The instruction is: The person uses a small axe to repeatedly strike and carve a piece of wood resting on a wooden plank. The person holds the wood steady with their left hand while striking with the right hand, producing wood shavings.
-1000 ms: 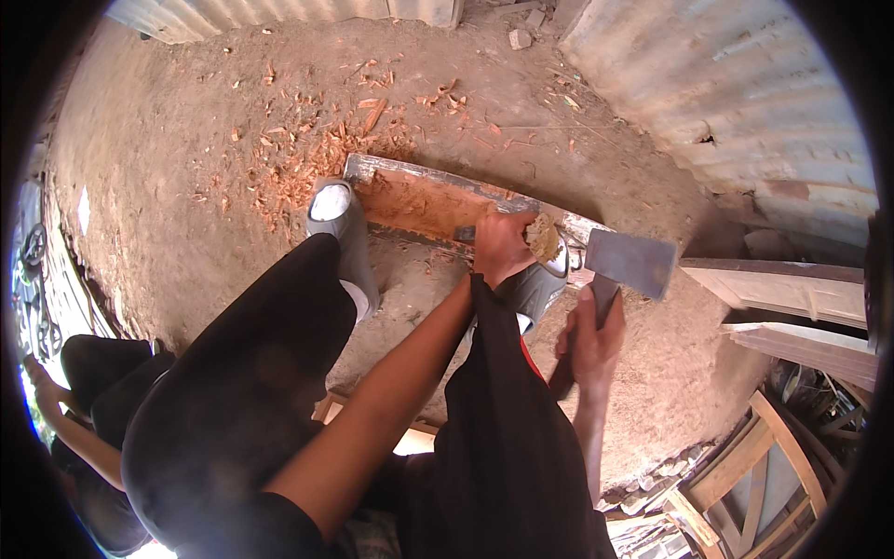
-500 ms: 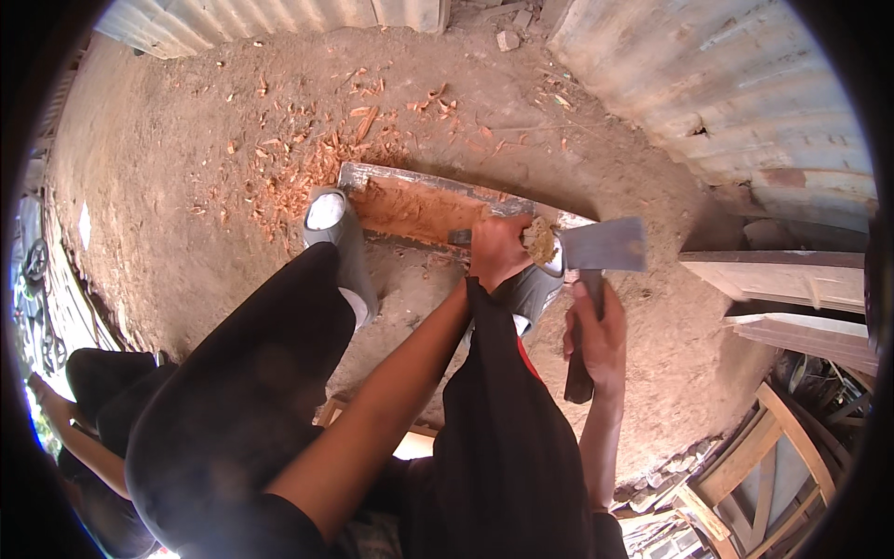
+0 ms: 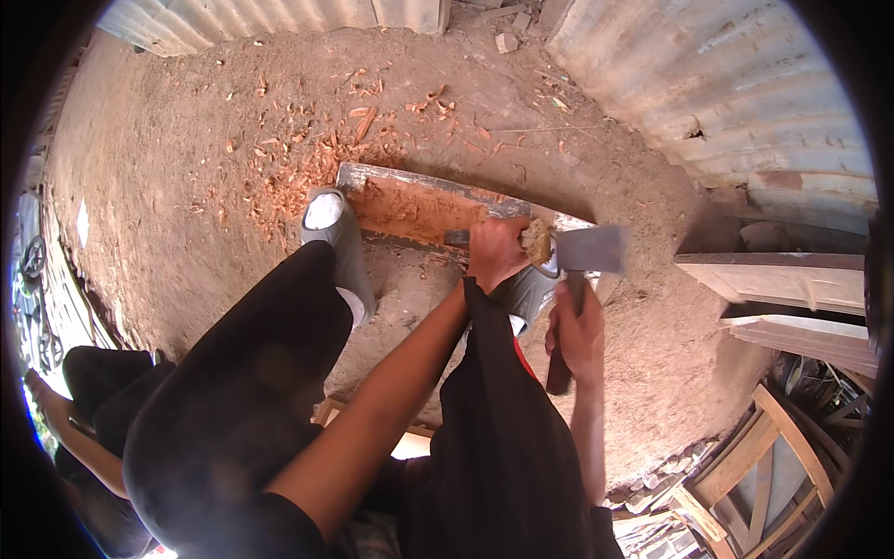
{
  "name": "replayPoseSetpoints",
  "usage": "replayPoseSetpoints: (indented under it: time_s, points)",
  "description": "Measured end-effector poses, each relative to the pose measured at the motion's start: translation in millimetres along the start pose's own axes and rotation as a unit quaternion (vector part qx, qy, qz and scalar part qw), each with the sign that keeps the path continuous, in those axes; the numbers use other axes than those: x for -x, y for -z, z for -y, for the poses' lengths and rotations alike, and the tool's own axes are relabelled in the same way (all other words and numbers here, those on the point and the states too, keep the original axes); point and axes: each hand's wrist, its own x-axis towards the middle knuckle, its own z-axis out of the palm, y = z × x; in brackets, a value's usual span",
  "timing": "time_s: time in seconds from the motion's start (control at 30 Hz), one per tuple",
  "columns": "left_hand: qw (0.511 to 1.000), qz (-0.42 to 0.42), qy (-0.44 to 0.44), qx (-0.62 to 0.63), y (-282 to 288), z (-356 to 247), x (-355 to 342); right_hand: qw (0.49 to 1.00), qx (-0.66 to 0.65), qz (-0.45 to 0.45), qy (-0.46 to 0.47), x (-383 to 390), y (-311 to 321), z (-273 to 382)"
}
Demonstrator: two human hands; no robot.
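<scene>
A long wooden block [image 3: 438, 183] with a reddish recess hollowed into it lies on the ground between my feet. My left hand [image 3: 496, 250] is wrapped round a chisel [image 3: 538, 242], whose frayed, splintered handle end sticks out to the right. The chisel's dark blade points left, to the near edge of the recess; its tip is hard to make out. My right hand [image 3: 579, 331] grips the dark handle of a hatchet [image 3: 589, 250]. The hatchet's broad flat head is slightly blurred and stands close to the right of the chisel's handle end.
My grey shoes [image 3: 337, 233] rest against the block. Reddish wood shavings [image 3: 298, 172] litter the ground at the far left. Boards [image 3: 782, 279] and a wooden frame [image 3: 745, 466] are on the right, near a corrugated metal sheet [image 3: 726, 112]. Another person's arm [image 3: 88, 447] shows at the lower left.
My right hand has brought the hatchet leftward, so its head is nearer the chisel's handle end. My left hand and the chisel have hardly moved.
</scene>
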Motion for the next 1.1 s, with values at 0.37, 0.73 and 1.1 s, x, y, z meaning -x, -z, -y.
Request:
replayPoseSetpoints:
  time_s: [0.37, 0.73, 1.1]
  points:
    - [1.0, 0.004, 0.024, 0.015, 3.5, 0.9, 3.9, 0.999, -0.022, 0.007, -0.045, 1.5, 4.9, 23.4]
    - [1.0, 0.011, 0.019, 0.011, 10.9, -3.2, 3.5, 0.994, -0.048, 0.027, -0.099, 4.6, 14.6, 28.6]
    - [1.0, 0.007, 0.021, 0.003, 7.6, 2.3, 4.3, 0.998, -0.04, -0.032, -0.041, 1.5, 17.0, 20.7]
